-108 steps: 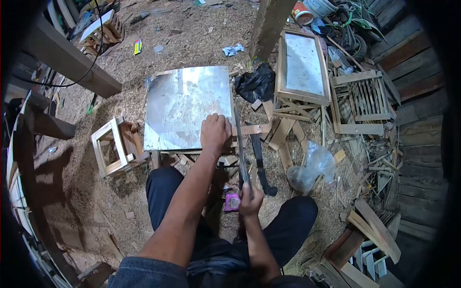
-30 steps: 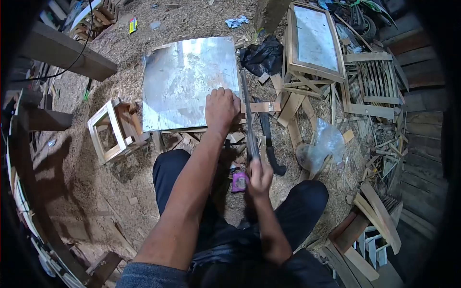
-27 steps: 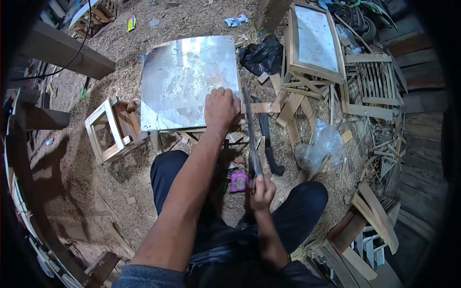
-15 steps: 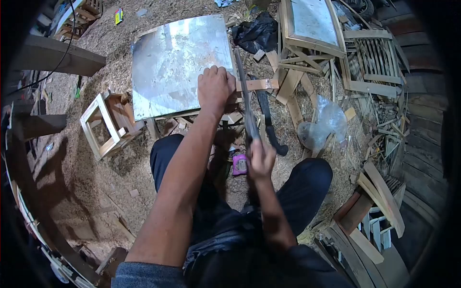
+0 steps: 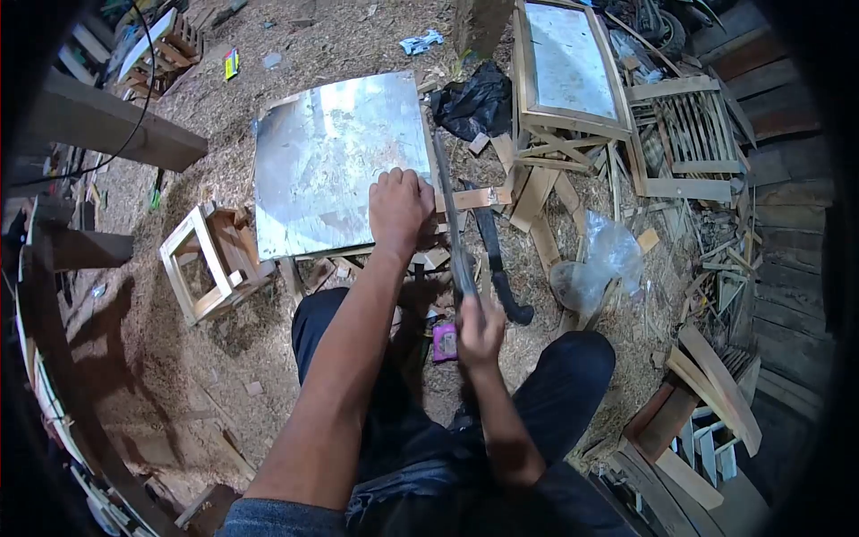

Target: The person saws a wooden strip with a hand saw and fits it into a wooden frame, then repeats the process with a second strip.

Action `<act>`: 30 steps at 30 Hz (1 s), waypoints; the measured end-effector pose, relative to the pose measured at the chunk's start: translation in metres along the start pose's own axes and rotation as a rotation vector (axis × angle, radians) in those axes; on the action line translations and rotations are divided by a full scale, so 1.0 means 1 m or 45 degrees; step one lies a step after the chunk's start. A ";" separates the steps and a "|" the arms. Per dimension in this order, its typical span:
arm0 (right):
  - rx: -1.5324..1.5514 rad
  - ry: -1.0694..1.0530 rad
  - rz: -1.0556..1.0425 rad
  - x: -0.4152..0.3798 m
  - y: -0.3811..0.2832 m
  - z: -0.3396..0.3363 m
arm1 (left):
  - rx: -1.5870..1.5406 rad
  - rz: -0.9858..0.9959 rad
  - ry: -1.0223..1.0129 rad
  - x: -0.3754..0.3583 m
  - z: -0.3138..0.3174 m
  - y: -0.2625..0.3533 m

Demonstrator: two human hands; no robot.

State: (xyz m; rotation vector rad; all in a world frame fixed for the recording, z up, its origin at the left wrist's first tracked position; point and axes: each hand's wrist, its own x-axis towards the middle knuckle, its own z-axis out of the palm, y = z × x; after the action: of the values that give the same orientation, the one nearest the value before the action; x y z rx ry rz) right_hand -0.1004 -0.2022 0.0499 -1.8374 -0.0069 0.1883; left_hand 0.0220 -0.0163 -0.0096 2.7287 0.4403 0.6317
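Note:
My left hand (image 5: 400, 208) is closed at the right edge of a low metal-topped table (image 5: 331, 161), gripping a flat wooden strip (image 5: 488, 197) that sticks out to the right. My right hand (image 5: 481, 329) is wrapped round the handle of a handsaw (image 5: 454, 215). Its long blade, seen nearly edge-on and blurred, points away from me and crosses the strip just right of the table edge. Beneath the saw hand is a pink tape measure (image 5: 445, 343). A dark long-bladed tool with a black handle (image 5: 512, 304) lies on the ground to the right.
A small wooden frame (image 5: 210, 264) stands left of the table. Behind on the right are a black plastic bag (image 5: 474, 100), a framed panel (image 5: 573, 58) and a slatted wooden piece (image 5: 684, 125). Clear plastic (image 5: 613, 251) and offcuts lie on shavings. Wooden pieces (image 5: 716, 385) are stacked lower right.
The whole view has shifted, so the table and hands appear lower. My right hand and the saw have moved slightly along the blade's line. My left hand keeps its place on the strip.

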 end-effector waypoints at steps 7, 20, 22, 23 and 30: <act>0.056 0.002 -0.012 0.032 0.005 0.013 | -0.007 -0.001 -0.042 0.004 -0.001 -0.001; 0.004 0.057 0.006 0.000 -0.003 0.010 | -0.019 0.001 0.007 0.003 -0.001 0.002; -0.001 0.026 0.030 -0.038 0.002 -0.007 | -0.047 0.012 0.044 0.007 -0.001 0.003; 0.035 0.023 0.031 -0.033 0.003 -0.007 | -0.053 0.016 0.048 0.009 0.000 0.002; 0.011 0.043 -0.040 0.017 0.003 0.015 | -0.053 0.002 -0.013 0.002 -0.004 0.002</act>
State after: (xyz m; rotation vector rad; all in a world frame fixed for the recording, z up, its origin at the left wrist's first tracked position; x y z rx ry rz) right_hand -0.0864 -0.1867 0.0406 -1.8305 -0.0117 0.1354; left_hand 0.0218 -0.0165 -0.0044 2.6917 0.4182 0.6195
